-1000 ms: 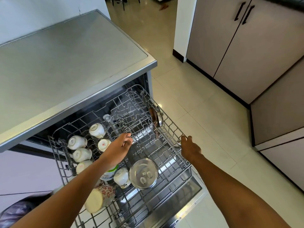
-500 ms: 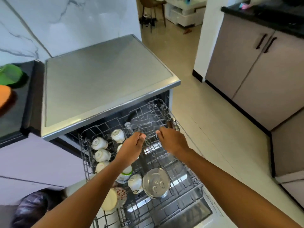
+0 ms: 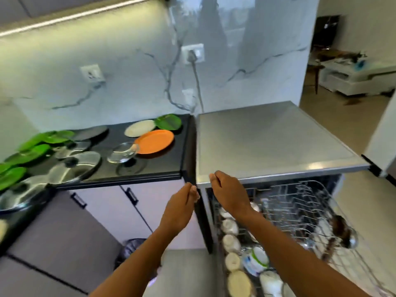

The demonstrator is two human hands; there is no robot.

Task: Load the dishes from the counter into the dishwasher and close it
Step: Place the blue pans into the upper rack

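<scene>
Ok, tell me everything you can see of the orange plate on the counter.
The orange plate is round, shallow and plain, seemingly plastic. It lies flat, face up and empty, on the black counter near the end beside the dishwasher. A cream plate and a green plate lie just behind it; a clear glass piece overlaps its left edge. Neither the left hand nor the right hand touches it.

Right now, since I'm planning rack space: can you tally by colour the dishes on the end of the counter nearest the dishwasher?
Orange plate: 1
Green plate: 1
Cream plate: 1
Clear glass dish: 1
Total: 4
Further left there are more green plates and glass lids, but they are too blurred to count.
</scene>
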